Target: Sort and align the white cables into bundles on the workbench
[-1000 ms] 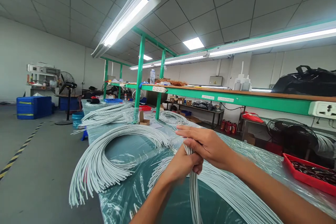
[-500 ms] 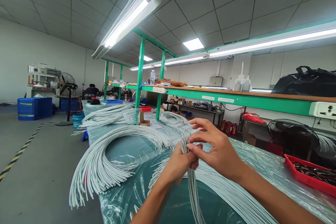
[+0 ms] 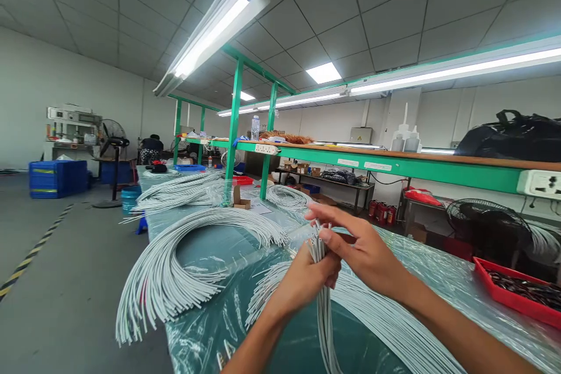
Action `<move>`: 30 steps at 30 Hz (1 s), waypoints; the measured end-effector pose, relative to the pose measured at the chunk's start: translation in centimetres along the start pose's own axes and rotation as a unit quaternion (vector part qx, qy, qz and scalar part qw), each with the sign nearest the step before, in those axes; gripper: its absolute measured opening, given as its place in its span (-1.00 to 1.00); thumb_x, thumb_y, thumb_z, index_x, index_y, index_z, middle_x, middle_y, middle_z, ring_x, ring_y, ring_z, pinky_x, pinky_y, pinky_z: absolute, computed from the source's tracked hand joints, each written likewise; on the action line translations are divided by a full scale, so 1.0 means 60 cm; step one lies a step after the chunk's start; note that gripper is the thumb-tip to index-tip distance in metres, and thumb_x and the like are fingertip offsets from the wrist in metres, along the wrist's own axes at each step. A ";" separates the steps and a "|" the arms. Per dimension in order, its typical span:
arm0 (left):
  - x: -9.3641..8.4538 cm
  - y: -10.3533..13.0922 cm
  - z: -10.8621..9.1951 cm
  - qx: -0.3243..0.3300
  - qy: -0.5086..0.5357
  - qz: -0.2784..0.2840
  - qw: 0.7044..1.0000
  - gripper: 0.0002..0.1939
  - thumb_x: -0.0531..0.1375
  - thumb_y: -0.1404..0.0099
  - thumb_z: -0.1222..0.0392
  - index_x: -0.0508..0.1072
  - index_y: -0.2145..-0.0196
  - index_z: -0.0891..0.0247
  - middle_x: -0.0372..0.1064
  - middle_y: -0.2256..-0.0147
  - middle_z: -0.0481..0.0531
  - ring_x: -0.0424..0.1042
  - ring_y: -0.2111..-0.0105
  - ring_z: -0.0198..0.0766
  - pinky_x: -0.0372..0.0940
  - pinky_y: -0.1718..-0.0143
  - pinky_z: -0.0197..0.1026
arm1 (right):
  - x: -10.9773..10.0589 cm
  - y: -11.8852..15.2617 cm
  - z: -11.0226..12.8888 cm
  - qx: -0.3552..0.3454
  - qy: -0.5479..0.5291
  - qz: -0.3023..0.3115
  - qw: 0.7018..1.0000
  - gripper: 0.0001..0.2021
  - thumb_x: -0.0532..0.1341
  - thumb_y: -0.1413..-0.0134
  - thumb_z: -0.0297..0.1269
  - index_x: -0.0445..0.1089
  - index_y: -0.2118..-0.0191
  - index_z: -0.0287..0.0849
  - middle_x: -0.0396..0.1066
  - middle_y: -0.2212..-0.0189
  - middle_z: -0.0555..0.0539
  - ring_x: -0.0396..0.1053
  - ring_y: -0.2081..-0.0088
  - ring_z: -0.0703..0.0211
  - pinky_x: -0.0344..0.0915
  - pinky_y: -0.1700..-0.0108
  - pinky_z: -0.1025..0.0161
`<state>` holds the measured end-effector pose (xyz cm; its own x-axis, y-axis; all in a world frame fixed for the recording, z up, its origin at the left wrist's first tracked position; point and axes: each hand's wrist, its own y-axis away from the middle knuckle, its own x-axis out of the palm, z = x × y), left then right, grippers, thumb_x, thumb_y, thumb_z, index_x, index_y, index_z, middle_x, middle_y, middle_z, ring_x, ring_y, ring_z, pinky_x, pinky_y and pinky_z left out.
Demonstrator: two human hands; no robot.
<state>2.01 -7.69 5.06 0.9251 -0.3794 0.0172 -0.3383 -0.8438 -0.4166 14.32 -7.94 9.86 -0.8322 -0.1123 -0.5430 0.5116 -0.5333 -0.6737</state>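
My left hand is closed around a bundle of thin white wires, held upright over the bench. The cut ends stick out above its fist, and the lower part hangs down to the bottom edge of the view. At the top, my right hand has its thumb against the wire ends and its fingers behind them, so the tips lie between thumb and fingers. Some of its fingertips are hidden. Behind and below my hands, a fanned coil of white wires lies on the bench. Left of them rests another large wire coil.
Clear plastic covers the green bench. More wire coils lie farther back, near a small cardboard box. A red tray of dark parts sits at right. A green-edged shelf crosses ahead. A person sits far left.
Both hands and the wire bundle have shifted slightly right. My right hand's raised fingers have come down and closed in around the wire ends.
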 end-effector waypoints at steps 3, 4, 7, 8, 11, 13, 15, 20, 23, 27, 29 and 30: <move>-0.007 0.004 -0.004 -0.010 0.008 0.048 0.999 -0.70 0.07 -0.17 0.18 0.14 0.66 0.27 -0.01 0.66 -0.15 0.04 0.61 -0.43 0.03 0.51 -0.27 | -0.015 -0.004 -0.004 0.000 -0.020 0.074 0.997 -0.73 0.12 -0.15 -0.15 0.33 0.03 0.05 0.29 0.01 0.00 0.22 -0.01 0.15 0.28 0.06 0.23; -0.011 0.005 -0.005 -0.016 0.018 0.073 0.997 -0.69 0.10 -0.18 0.14 0.15 0.64 0.27 0.00 0.65 -0.15 0.05 0.60 -0.43 0.05 0.49 -0.26 | -0.020 -0.006 -0.005 0.002 -0.023 0.090 0.996 -0.76 0.14 -0.13 -0.16 0.36 0.07 0.03 0.29 0.02 0.00 0.23 0.01 0.15 0.28 0.06 0.23; -0.023 0.005 -0.009 -0.034 0.063 0.156 0.985 -0.67 0.19 -0.14 0.05 0.19 0.59 0.28 0.02 0.61 -0.15 0.06 0.57 -0.42 0.08 0.44 -0.25 | -0.032 -0.013 -0.004 0.005 -0.020 0.124 0.992 -0.83 0.16 -0.12 -0.27 0.42 0.16 -0.02 0.33 0.10 -0.01 0.29 0.09 0.18 0.29 0.12 0.24; -0.026 0.004 -0.010 -0.036 0.076 0.175 0.981 -0.68 0.21 -0.12 0.04 0.20 0.57 0.29 0.02 0.60 -0.15 0.06 0.56 -0.41 0.08 0.43 -0.25 | -0.034 -0.014 -0.002 0.004 -0.019 0.124 0.992 -0.85 0.16 -0.11 -0.31 0.43 0.19 -0.04 0.35 0.16 -0.01 0.31 0.14 0.19 0.29 0.14 0.24; -0.032 0.002 -0.009 -0.038 0.093 0.203 0.974 -0.69 0.24 -0.09 0.03 0.24 0.55 0.30 0.05 0.58 -0.12 0.08 0.54 -0.40 0.08 0.42 -0.24 | -0.035 -0.014 0.007 0.005 -0.009 0.110 0.994 -0.91 0.17 -0.06 -0.40 0.42 0.33 -0.12 0.36 0.33 0.01 0.33 0.28 0.25 0.30 0.24 0.29; -0.033 0.001 -0.008 -0.049 0.093 0.210 0.972 -0.68 0.25 -0.07 0.03 0.26 0.54 0.31 0.09 0.56 -0.10 0.11 0.52 -0.39 0.07 0.42 -0.24 | -0.035 -0.013 0.013 0.009 0.020 0.106 0.994 -0.90 0.16 -0.03 -0.44 0.39 0.35 -0.12 0.34 0.37 0.02 0.31 0.33 0.27 0.28 0.33 0.32; -0.032 0.001 -0.006 -0.062 0.088 0.210 0.972 -0.68 0.26 -0.05 0.02 0.28 0.53 0.32 0.13 0.54 -0.08 0.14 0.51 -0.38 0.06 0.41 -0.24 | -0.035 -0.012 0.017 0.008 0.057 0.117 0.991 -0.82 0.14 -0.01 -0.46 0.39 0.28 -0.09 0.35 0.32 0.01 0.29 0.31 0.24 0.25 0.35 0.31; -0.027 0.001 -0.004 -0.089 0.070 0.193 0.975 -0.66 0.29 0.02 0.01 0.27 0.56 0.31 0.12 0.55 -0.09 0.13 0.50 -0.37 0.05 0.41 -0.24 | -0.039 -0.012 0.021 0.023 0.105 0.156 0.982 -0.78 0.13 0.04 -0.46 0.42 0.27 -0.09 0.35 0.32 0.01 0.29 0.31 0.23 0.23 0.34 0.31; -0.025 0.003 -0.002 -0.103 0.046 0.183 0.977 -0.71 0.28 0.01 0.07 0.27 0.57 0.32 0.11 0.56 -0.08 0.12 0.50 -0.36 0.03 0.40 -0.23 | -0.042 -0.016 0.025 0.055 0.133 0.170 0.975 -0.86 0.15 0.10 -0.46 0.41 0.38 -0.13 0.35 0.39 0.03 0.28 0.38 0.25 0.21 0.37 0.31; -0.022 0.006 -0.006 -0.109 0.013 0.176 0.978 -0.78 0.24 -0.01 0.14 0.29 0.55 0.32 0.11 0.54 -0.06 0.10 0.49 -0.35 0.00 0.41 -0.22 | -0.043 -0.021 0.031 0.060 0.148 0.185 0.970 -0.90 0.17 0.17 -0.47 0.36 0.47 -0.14 0.31 0.48 0.07 0.23 0.43 0.27 0.17 0.41 0.33; -0.020 0.006 -0.010 -0.105 0.017 0.181 0.978 -0.78 0.23 -0.02 0.14 0.30 0.55 0.32 0.12 0.55 -0.06 0.10 0.50 -0.35 0.01 0.41 -0.23 | -0.041 -0.019 0.030 0.066 0.128 0.168 0.975 -0.92 0.16 0.16 -0.48 0.32 0.49 -0.15 0.29 0.50 0.08 0.20 0.45 0.29 0.14 0.44 0.35; -0.019 0.006 -0.012 -0.101 0.022 0.184 0.977 -0.78 0.23 -0.02 0.13 0.30 0.55 0.32 0.12 0.55 -0.06 0.11 0.50 -0.35 0.01 0.41 -0.23 | -0.040 -0.017 0.028 0.073 0.113 0.156 0.979 -0.92 0.15 0.15 -0.47 0.31 0.50 -0.15 0.28 0.50 0.07 0.19 0.45 0.30 0.14 0.45 0.35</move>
<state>0.69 -7.82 5.53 0.7272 -0.6839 -0.0591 -0.6785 -0.7030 -0.2133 15.41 -8.54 12.70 -0.5631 -0.1106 -0.8190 0.6839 -0.6186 -0.3867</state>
